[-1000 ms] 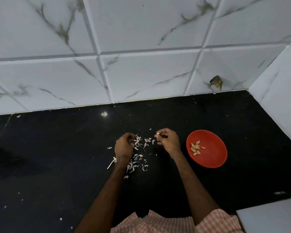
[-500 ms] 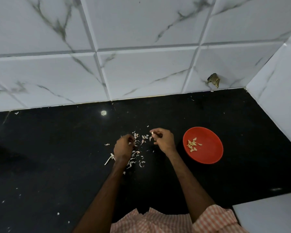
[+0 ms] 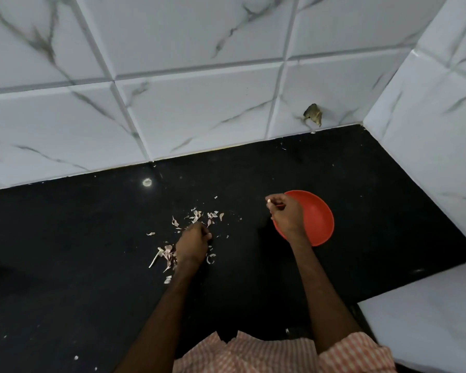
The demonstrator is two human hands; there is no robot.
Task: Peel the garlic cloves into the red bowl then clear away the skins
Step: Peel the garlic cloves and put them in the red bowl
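Note:
The red bowl (image 3: pixel 318 219) sits on the black counter, right of centre. My right hand (image 3: pixel 285 215) hovers over its left rim, fingers curled, pinching a small pale garlic clove (image 3: pixel 268 200) at the fingertips; the hand hides the cloves inside the bowl. Pale pinkish garlic skins (image 3: pixel 197 215) lie scattered on the counter left of the bowl. My left hand (image 3: pixel 193 244) rests knuckles-up among these skins with its fingers closed; whether it holds anything is hidden. A thin garlic stem (image 3: pixel 155 259) lies just left of that hand.
The black counter (image 3: pixel 65 265) meets white marble-look tiled walls at the back (image 3: pixel 199 109) and right (image 3: pixel 428 157). A chipped hole (image 3: pixel 313 115) marks the back wall. A white surface (image 3: pixel 425 327) sits at the lower right. Small white specks dot the counter.
My right hand moved right from the skin pile to above the bowl's left rim, carrying the clove. My left hand stayed over the skins.

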